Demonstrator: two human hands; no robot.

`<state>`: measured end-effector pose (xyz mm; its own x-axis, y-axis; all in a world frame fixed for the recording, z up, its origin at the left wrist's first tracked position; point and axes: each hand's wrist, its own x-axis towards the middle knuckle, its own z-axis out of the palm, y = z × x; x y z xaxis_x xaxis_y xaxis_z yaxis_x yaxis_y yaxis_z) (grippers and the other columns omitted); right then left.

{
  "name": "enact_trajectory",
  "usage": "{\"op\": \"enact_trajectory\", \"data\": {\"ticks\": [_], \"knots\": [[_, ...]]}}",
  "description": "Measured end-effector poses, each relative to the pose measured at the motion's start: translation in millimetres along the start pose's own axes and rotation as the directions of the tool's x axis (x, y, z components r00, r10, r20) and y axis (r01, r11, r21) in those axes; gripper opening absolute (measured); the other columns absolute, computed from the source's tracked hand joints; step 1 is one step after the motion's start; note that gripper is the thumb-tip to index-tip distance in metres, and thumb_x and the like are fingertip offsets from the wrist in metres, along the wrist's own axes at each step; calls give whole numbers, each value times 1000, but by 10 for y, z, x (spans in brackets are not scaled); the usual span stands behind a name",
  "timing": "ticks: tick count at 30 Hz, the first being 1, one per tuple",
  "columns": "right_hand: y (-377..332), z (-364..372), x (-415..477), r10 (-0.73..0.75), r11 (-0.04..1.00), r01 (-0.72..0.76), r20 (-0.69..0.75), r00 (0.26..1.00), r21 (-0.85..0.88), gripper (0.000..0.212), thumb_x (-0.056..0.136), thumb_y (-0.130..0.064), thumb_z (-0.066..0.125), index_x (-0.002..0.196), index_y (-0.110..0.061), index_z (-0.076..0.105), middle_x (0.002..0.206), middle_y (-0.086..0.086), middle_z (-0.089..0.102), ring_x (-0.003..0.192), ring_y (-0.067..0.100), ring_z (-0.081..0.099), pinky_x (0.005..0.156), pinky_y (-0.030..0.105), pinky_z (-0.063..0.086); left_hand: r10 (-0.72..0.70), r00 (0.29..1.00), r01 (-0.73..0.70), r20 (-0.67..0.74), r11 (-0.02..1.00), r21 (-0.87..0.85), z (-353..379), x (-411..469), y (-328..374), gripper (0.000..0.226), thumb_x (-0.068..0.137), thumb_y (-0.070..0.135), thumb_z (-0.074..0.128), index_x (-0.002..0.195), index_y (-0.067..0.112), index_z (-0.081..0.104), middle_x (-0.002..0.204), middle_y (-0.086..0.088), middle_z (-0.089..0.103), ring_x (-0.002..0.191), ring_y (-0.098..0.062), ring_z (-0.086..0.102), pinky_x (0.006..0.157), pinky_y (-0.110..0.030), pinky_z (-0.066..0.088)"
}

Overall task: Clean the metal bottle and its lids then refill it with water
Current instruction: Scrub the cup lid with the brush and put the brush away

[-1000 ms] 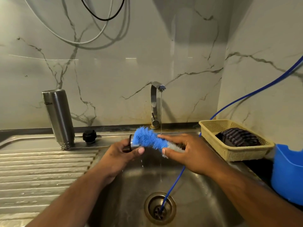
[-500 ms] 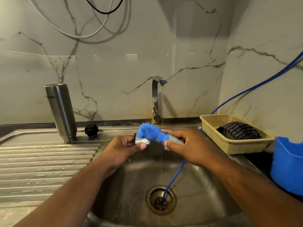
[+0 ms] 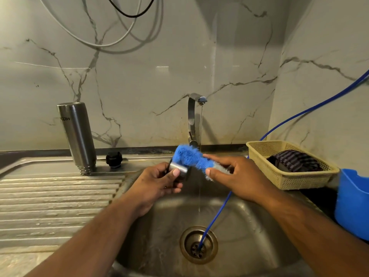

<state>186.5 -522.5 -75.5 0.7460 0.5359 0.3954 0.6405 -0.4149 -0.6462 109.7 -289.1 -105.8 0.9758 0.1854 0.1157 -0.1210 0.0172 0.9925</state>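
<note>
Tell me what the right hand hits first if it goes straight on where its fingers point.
The right hand, gripping the brush, points left. It would likely meet the lid held in the left hand first, though depth is unclear.

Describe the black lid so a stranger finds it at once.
Find the tap, then look left along the sink's back ledge. An upside-down metal bottle stands there; the black lid sits just to its right, not touching. It is squat and black beside tall shiny steel.

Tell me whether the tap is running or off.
Running: a thin stream of water drops from the tap into the sink.
</note>
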Motion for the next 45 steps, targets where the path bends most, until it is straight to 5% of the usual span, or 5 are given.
{"op": "enact_trajectory", "data": {"ticks": [13, 23, 27, 33, 45], "knots": [[-14, 36, 7, -9, 1000, 8, -36, 999, -26, 44, 91, -44, 70, 134, -51, 59, 112, -21, 71, 90, -10, 63, 68, 9, 45, 11, 1000, -12, 18, 999, 48, -1, -25, 48, 26, 100, 17, 56, 123, 8, 66, 114, -15, 74, 104, -23, 70, 94, -35, 57], [5, 46, -2, -12, 1000, 13, 28, 1000, -17, 43, 90, -47, 70, 132, -54, 60, 115, -25, 69, 99, -8, 64, 85, 22, 55, 9, 999, -7, 31, 999, -50, 16, -14, 25, 33, 94, 21, 62, 122, 4, 65, 119, -15, 72, 110, -21, 70, 89, -27, 60], [4, 43, 8, 15, 999, -16, -31, 999, -37, 43, 92, -45, 68, 133, -50, 61, 112, -23, 71, 96, -7, 65, 87, 27, 56, 6, 1000, -7, 19, 996, 87, -13, -11, 2, 35, 88, 28, 70, 119, 12, 68, 117, -12, 73, 113, -23, 69, 92, -42, 60], [7, 49, 4, 7, 998, -9, -20, 1000, -64, 43, 92, -47, 68, 134, -50, 60, 118, -21, 70, 97, -7, 63, 86, 24, 55, 48, 998, -54, 26, 957, 286, -35, -31, 36, 28, 89, 36, 70, 112, 19, 71, 98, -6, 76, 62, -11, 62, 53, -22, 50], [4, 60, -9, -21, 996, 21, 0, 1000, -90, 43, 92, -50, 67, 133, -55, 57, 112, -23, 70, 95, -6, 63, 83, 20, 55, 76, 996, -81, 38, 979, 186, -71, 18, -48, 30, 88, 35, 68, 108, 14, 77, 102, -7, 78, 93, -16, 71, 82, -29, 56]]}}
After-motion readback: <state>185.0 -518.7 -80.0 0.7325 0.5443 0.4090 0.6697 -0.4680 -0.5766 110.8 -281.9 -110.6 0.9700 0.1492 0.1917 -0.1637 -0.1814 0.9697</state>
